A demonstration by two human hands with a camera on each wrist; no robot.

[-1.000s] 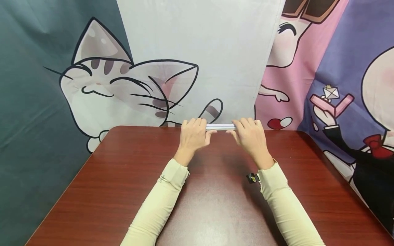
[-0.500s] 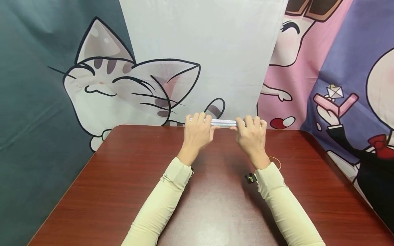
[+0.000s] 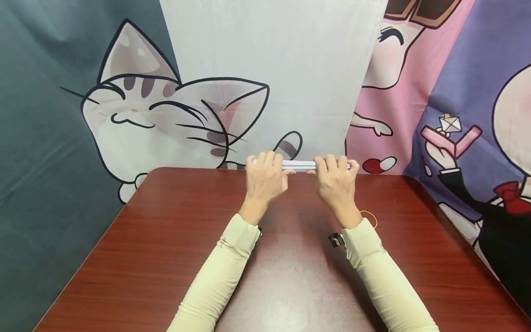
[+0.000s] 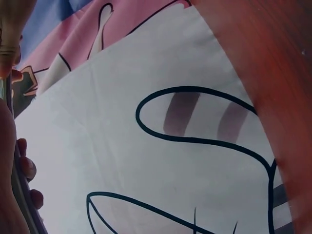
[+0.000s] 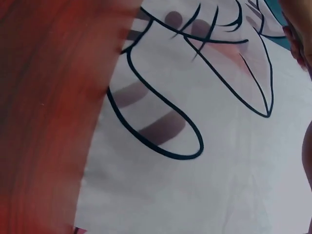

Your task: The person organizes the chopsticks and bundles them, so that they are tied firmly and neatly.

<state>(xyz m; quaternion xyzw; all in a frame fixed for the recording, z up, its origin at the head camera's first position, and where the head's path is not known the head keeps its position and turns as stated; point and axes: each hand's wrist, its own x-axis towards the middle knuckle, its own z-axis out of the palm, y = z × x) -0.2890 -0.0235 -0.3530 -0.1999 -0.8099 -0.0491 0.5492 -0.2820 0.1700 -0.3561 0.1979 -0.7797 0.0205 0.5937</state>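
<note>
A thin, pale white-and-silver bar-like thing (image 3: 298,165) is held level above the far edge of the table, seen nearly edge-on. My left hand (image 3: 265,180) grips its left part, fingers over the top and thumb below. The right hand (image 3: 336,182) grips its right part in the same way, and a bit of its end shows between the fingers. In the left wrist view its dark, narrow edge runs along the left border beside my left hand (image 4: 7,165). At the right border of the right wrist view, part of a hand (image 5: 307,156) shows.
The reddish-brown wooden table (image 3: 166,240) lies beneath both arms. Behind it hangs a cloth backdrop (image 3: 274,55) with a printed cat and other cartoon figures. A small black device (image 3: 336,240) and a thin orange loop (image 3: 369,216) are at the right wrist.
Both hands have risen slightly with the bar-like thing, and more of its right end shows between the right fingers. It tilted a little half a second ago and is level now.
</note>
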